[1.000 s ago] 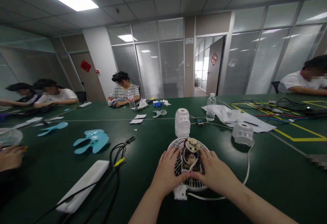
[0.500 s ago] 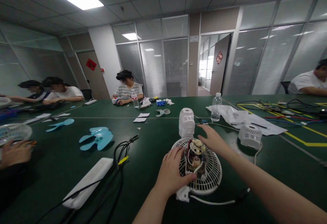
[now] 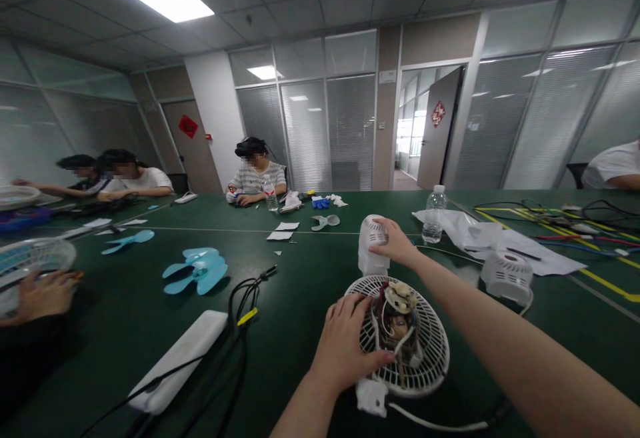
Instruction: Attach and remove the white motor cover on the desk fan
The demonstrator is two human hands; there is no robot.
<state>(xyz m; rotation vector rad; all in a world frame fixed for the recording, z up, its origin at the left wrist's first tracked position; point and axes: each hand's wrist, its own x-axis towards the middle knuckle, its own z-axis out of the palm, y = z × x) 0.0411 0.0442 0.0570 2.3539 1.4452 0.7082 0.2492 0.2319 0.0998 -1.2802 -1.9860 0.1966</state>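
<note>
A round white fan grille [image 3: 434,358] lies on the green table in front of me, with an exposed motor and wires [image 3: 399,321] on top of it. My left hand [image 3: 345,335] rests on the grille's left side, fingers and thumb around the motor's edge. Beyond the grille, my right hand [image 3: 397,241] grips the top of an upright white vented housing [image 3: 373,255] from its right side. A small white box [image 3: 371,397] with a white cable sits at the grille's near edge.
Another white housing [image 3: 507,275] and a water bottle [image 3: 435,215] stand at right. Left are a blue fan blade [image 3: 197,270], black cables [image 3: 243,328] and a white power strip [image 3: 180,361]. A person's hand [image 3: 45,295] is at far left; others sit around the table.
My right hand has moved from beside the motor up to the white housing and taken hold of its top, which now tilts slightly. My left hand stays at the motor. The view has shifted slightly.
</note>
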